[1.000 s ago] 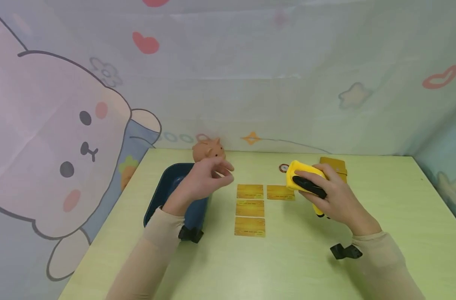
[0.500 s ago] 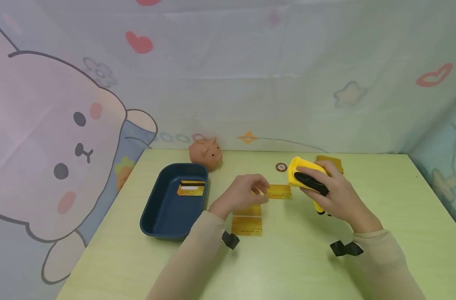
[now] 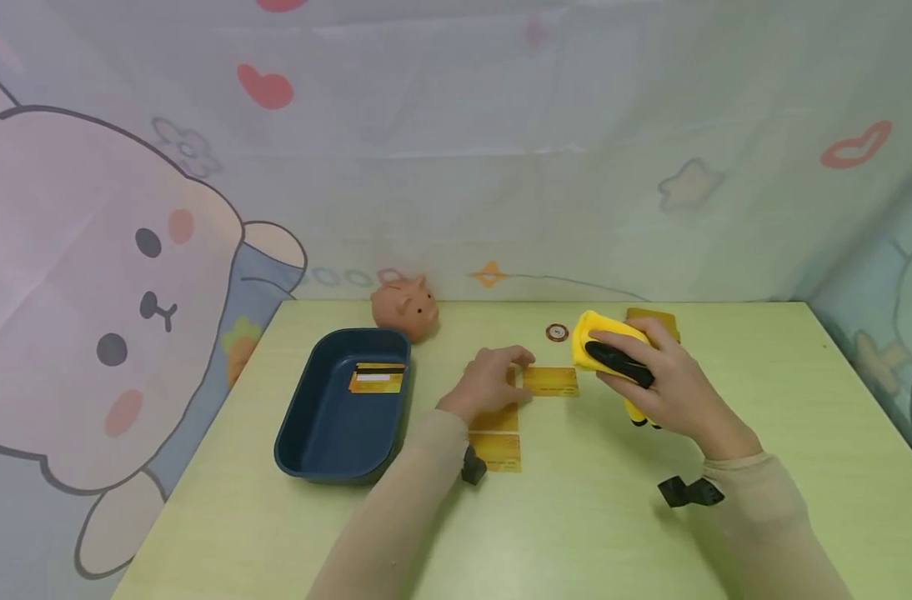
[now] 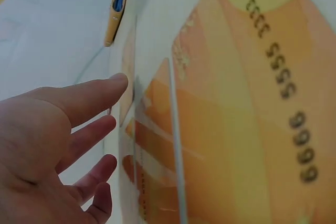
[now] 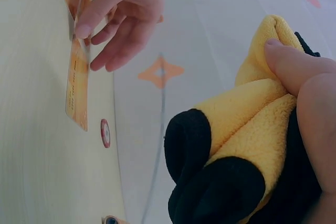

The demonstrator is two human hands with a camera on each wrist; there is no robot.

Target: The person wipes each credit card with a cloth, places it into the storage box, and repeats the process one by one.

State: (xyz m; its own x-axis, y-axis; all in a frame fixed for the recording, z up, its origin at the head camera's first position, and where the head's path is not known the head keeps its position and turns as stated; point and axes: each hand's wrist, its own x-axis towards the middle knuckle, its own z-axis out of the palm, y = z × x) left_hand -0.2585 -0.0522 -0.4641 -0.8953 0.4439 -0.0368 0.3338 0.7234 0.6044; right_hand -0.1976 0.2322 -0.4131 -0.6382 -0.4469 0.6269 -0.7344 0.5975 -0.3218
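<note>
My left hand point(image 3: 489, 379) is over the gold bank cards, fingers apart and loosely bent, with nothing between them in the left wrist view. Its thumb is close to the left end of the upper right card point(image 3: 550, 382); whether it touches cannot be told. Two cards below, a middle card point(image 3: 504, 419) and a lower card point(image 3: 501, 452), are partly covered by the hand and wrist. My right hand point(image 3: 673, 385) grips a soft fleecy yellow-and-black thing point(image 5: 247, 114), held above the table, its two black-tipped ends hanging down.
A dark blue tray point(image 3: 291, 425) stands left of the cards, with gold cards point(image 3: 377, 379) inside, a black stripe showing. Behind it sits a pink piggy bank point(image 3: 405, 310). A poker chip point(image 3: 557, 332) and a mustard wallet point(image 3: 654, 322) lie toward the back, before a printed curtain.
My left hand has moved right from above the tray to the cards, uncovering the tray. The right hand keeps its grip on the fleecy thing and has barely moved.
</note>
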